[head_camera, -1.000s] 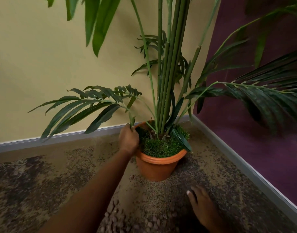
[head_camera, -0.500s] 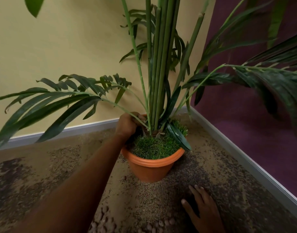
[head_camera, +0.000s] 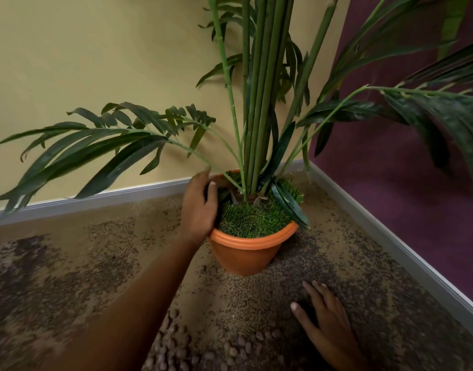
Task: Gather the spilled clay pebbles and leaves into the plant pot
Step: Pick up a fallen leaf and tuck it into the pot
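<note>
Nearest, round brown clay pebbles (head_camera: 203, 352) scattered on speckled carpet (head_camera: 69, 263); right hand (head_camera: 329, 330) flat beside them, fingers spread, empty. Farther, left hand (head_camera: 199, 207) draped loosely over rim of orange plastic plant pot (head_camera: 246, 250), gripping nothing visible.

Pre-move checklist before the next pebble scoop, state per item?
1. Orange plastic plant pot upright on the floor: ok.
2. Left hand on the pot rim: ok.
3. Right hand flat on the speckled carpet, holding nothing: ok.
4. Brown clay pebbles not yet gathered: not ok.
5. Green grass-like pot top has room: cannot tell.
6. Spilled leaves located: cannot tell.
</note>
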A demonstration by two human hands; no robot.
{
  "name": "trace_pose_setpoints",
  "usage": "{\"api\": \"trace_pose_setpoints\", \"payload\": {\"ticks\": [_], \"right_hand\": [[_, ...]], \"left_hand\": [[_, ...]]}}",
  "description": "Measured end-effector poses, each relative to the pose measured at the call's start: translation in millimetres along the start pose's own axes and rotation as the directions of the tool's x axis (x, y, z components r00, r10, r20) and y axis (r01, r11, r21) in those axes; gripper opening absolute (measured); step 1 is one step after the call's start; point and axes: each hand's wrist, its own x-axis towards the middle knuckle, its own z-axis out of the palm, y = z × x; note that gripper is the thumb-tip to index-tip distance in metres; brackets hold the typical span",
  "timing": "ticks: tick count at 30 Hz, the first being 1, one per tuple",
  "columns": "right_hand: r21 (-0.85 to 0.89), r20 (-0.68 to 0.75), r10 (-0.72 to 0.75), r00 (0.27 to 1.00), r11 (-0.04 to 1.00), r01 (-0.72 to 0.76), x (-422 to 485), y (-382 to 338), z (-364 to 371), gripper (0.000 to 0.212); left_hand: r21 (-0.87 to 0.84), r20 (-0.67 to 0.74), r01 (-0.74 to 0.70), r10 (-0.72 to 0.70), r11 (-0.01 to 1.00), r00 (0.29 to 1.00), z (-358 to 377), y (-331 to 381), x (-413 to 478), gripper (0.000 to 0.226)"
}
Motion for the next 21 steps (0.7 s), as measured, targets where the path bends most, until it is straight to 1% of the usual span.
{"api": "trace_pose_setpoints", "payload": {"ticks": [2, 4, 5, 6, 8, 10, 11, 14, 16, 19, 21], "right_hand": [[0.001, 0.016, -0.001, 1.0, 1.0, 0.001, 0, 0, 0, 0.058], [0.005, 0.021, -0.015, 1.0, 1.0, 0.014, -1, 1, 1, 0.054], [0.01, 0.017, -0.019, 1.0, 1.0, 0.018, -1, 1, 1, 0.052], [0.014, 0.01, -0.022, 1.0, 1.0, 0.022, -1, 0, 2, 0.051], [0.021, -0.001, -0.032, 0.999, 0.999, 0.032, -2, -2, 3, 0.051], [0.03, 0.005, -0.057, 0.998, 0.998, 0.057, -2, -4, 5, 0.049], [0.025, 0.011, -0.081, 0.997, 0.996, 0.08, -2, -5, 7, 0.048], [0.004, 0.011, -0.155, 0.988, 0.988, 0.155, -5, -10, 13, 0.045], [-0.01, -0.026, -0.205, 0.978, 0.979, 0.205, -7, -13, 17, 0.043], [-0.021, -0.064, -0.273, 0.96, 0.962, 0.272, -12, -19, 22, 0.04], [-0.01, -0.054, -0.331, 0.942, 0.944, 0.331, -17, -24, 28, 0.04]], "left_hand": [[-0.103, -0.084, 0.029, -0.038, 0.994, 0.996, -1, -4, -22, 0.049], [-0.126, -0.156, 0.056, -0.076, 0.99, 0.985, -1, -13, -46, 0.055], [-0.123, -0.168, 0.077, -0.097, 0.989, 0.981, -1, -20, -58, 0.058], [-0.114, -0.156, 0.104, -0.121, 0.988, 0.98, 0, -27, -69, 0.058], [-0.074, -0.075, 0.18, -0.185, 0.981, 0.98, 3, -43, -88, 0.054], [0.036, 0.04, 0.25, -0.251, 0.968, 0.967, 6, -57, -101, 0.052], [0.11, 0.094, 0.259, -0.269, 0.96, 0.958, 8, -63, -105, 0.051], [0.289, 0.227, 0.243, -0.313, 0.926, 0.922, 12, -76, -115, 0.046], [0.407, 0.272, 0.175, -0.302, 0.897, 0.914, 12, -81, -119, 0.043], [0.494, 0.24, 0.068, -0.211, 0.867, 0.948, 11, -84, -124, 0.04], [0.514, 0.213, 0.044, -0.177, 0.857, 0.961, 10, -83, -125, 0.035]]}}
